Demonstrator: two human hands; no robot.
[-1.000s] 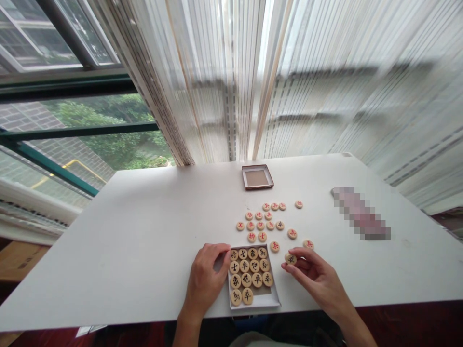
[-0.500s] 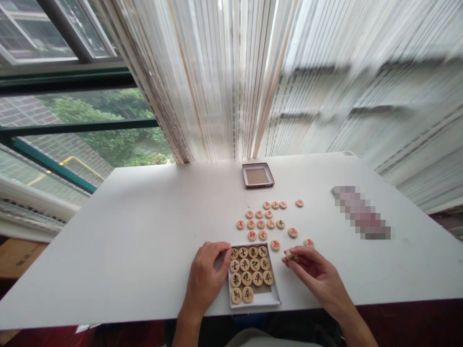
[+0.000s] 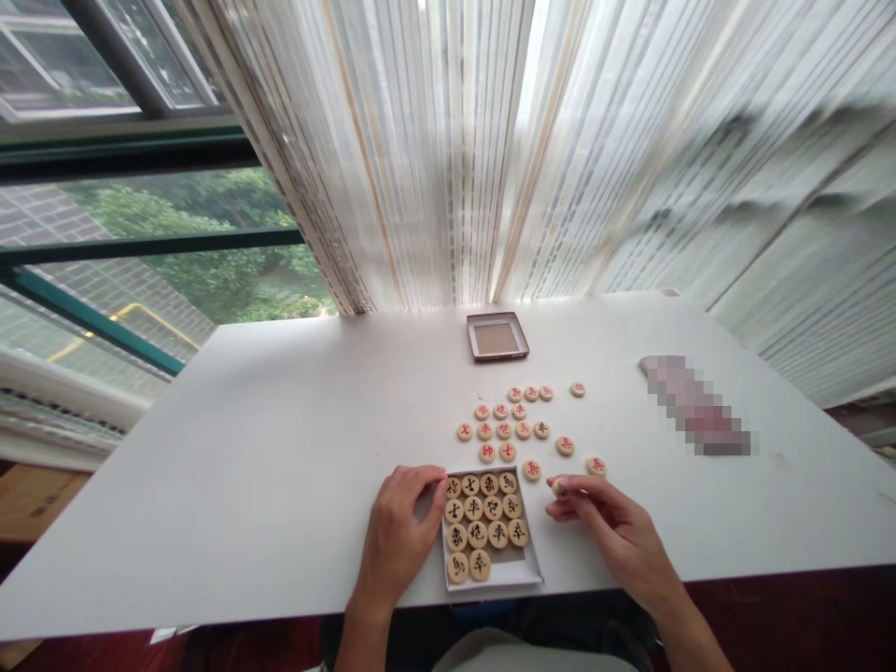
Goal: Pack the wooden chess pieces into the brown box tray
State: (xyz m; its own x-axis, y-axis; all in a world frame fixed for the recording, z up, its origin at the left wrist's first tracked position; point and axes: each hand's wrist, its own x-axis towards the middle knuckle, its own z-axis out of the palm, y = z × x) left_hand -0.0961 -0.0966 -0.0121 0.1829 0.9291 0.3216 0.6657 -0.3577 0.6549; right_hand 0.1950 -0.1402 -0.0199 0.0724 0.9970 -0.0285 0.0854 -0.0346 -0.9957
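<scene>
A shallow white box [image 3: 514, 577] lies at the table's front edge, holding rows of wooden Chinese chess pieces with black characters, with bare floor at its lower right. My left hand [image 3: 404, 513] is closed on the box's left side, thumb and index finger at the upper left rim. To the right of the box, my right hand [image 3: 609, 523] pinches a Chinese chess piece [image 3: 559, 490] between thumb and fingers, above the table. Beyond the box lie several loose red-character pieces [image 3: 503, 430] and one black-character piece [image 3: 541, 430].
A brown-rimmed box lid [image 3: 497, 355] lies open side up at the back of the white table [image 3: 280, 448]. A pixelated long object [image 3: 700, 411] rests on the right. Striped curtains [image 3: 434, 168] hang behind the table, beside a window on the left.
The piece in my right hand has turned and shifted slightly left and up in the fingers. My left hand keeps its place at the box. The view has shifted slightly.
</scene>
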